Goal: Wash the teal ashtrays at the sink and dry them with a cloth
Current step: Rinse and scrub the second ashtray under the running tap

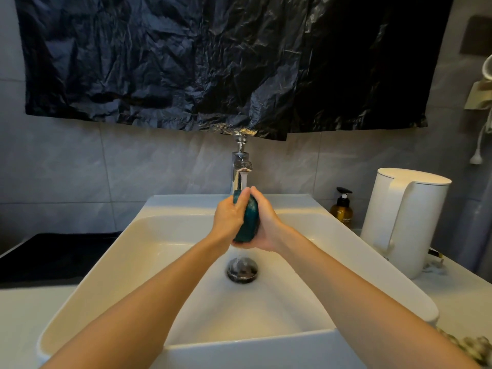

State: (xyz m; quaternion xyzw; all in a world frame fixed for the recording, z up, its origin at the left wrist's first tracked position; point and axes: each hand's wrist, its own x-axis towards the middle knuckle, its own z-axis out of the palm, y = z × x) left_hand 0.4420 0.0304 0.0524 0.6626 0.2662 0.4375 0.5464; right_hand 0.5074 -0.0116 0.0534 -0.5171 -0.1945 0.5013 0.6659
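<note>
Under the tap (241, 162): ashtray (248, 222) on edge, left hand (228, 219) and right hand (267, 227) both curled round it
Risk: wet grip (water's running) — could slip, drop into sink (159, 249), chip

Glossy teal ashtray (249, 222) held on edge under running water.

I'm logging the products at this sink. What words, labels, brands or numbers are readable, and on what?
"SHAMP": on the label of the amber pump bottle with black cap; its remaining letters are unreadable.
Smaller print below it: too blurred to read.
No text shows on the teal round ashtray, the white plastic jug or the chrome tap.
</note>
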